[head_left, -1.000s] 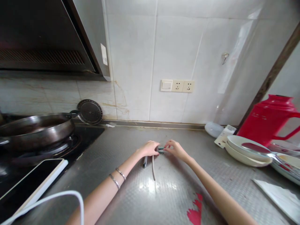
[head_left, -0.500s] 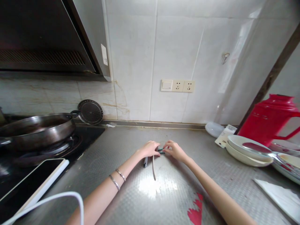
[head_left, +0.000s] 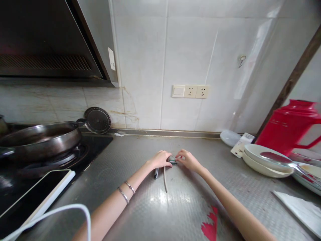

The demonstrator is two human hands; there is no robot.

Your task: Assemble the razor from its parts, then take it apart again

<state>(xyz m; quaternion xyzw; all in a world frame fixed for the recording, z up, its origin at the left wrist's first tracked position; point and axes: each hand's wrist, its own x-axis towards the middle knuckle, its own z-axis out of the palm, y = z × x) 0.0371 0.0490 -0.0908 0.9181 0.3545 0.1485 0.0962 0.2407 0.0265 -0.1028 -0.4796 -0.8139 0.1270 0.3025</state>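
My left hand (head_left: 160, 159) rests on the metal counter with its fingers curled round a small dark green item (head_left: 172, 161). A beige cord (head_left: 165, 179) and a short dark rod with a pale side (head_left: 156, 173) stick out from under this hand toward me. Close by on the right, my right hand (head_left: 186, 159) has its thumb and fingertips bent together at the right end of the green item. Whether those fingertips grip anything is too small to tell.
A pan (head_left: 42, 140) sits on the black stove at left, near a phone (head_left: 37, 197) with a white cable (head_left: 72, 207). At right are a red jug (head_left: 288, 129), stacked bowls (head_left: 265, 167) and white paper (head_left: 298, 207). A red patch (head_left: 210, 226) marks the front counter.
The green item shows more plainly between my hands, and the fingers of my right hand have shifted slightly. My left hand has stayed nearly in place. The whole view has shifted a little.
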